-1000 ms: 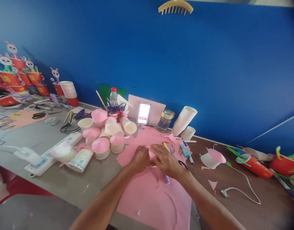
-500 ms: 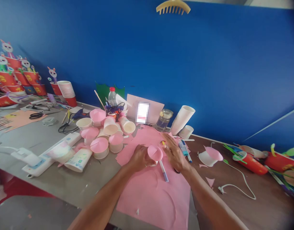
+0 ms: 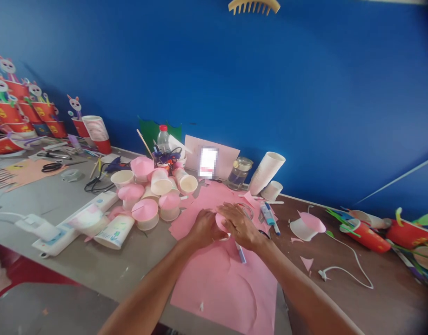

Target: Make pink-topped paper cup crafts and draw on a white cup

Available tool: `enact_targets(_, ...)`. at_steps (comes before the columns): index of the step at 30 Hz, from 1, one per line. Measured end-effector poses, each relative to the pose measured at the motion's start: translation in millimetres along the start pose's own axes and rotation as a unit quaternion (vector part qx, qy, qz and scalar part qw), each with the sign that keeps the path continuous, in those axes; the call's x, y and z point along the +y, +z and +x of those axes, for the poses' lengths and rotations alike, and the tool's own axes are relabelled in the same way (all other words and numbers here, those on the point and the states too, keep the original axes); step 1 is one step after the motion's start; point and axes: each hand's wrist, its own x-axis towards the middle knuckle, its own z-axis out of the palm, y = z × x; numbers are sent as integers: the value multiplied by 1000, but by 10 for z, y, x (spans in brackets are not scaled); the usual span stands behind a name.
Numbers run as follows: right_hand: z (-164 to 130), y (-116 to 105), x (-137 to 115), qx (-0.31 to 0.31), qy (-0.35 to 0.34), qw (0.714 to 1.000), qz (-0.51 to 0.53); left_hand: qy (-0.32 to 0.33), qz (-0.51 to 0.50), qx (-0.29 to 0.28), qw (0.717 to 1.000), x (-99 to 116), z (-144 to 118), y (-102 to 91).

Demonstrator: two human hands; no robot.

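My left hand (image 3: pixel 203 230) is wrapped round a small white paper cup (image 3: pixel 225 238), largely hidden by the fingers. A pink paper disc (image 3: pixel 220 222) covers the cup's top. My right hand (image 3: pixel 239 226) lies over this disc, its fingers stretched out flat and touching it. Below the right hand, a white marker pen with a bluish end (image 3: pixel 241 254) rests on a large pink paper sheet (image 3: pixel 228 298). Dark scissors handles (image 3: pixel 264 233) peek out beside the right wrist.
Several paper cups with pink tops (image 3: pixel 145 210) crowd the left side by a white power strip (image 3: pixel 69 225). A stack of white cups (image 3: pixel 268 172), a glass jar (image 3: pixel 239 173) and a glue tube (image 3: pixel 267 214) stand or lie right. A pink-topped cup (image 3: pixel 304 227) sits near a white cable (image 3: pixel 357 260).
My right hand has moved left onto the disc on the cup, from beside it. The yellow-tipped thing at its fingers no longer shows. My left hand keeps hold of the cup.
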Motion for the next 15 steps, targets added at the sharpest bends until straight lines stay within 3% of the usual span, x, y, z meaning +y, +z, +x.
enact_targets(4, 5, -40, 20, -2, 15, 1000, 24, -26, 10, -6, 1000, -40, -11, 19)
enact_targets(8, -60, -160, 84, 94, 118, 979, 138, -76, -51, 15, 996, -42, -20, -11)
enact_targets(12, -225, -145, 140, 198, 186, 924, 268, -136, -184, 35, 973, -39, -28, -80)
enact_targets(15, -333, -27, 84, 173, 201, 900, 347, -127, -345, 24, 930, -84, -37, -106)
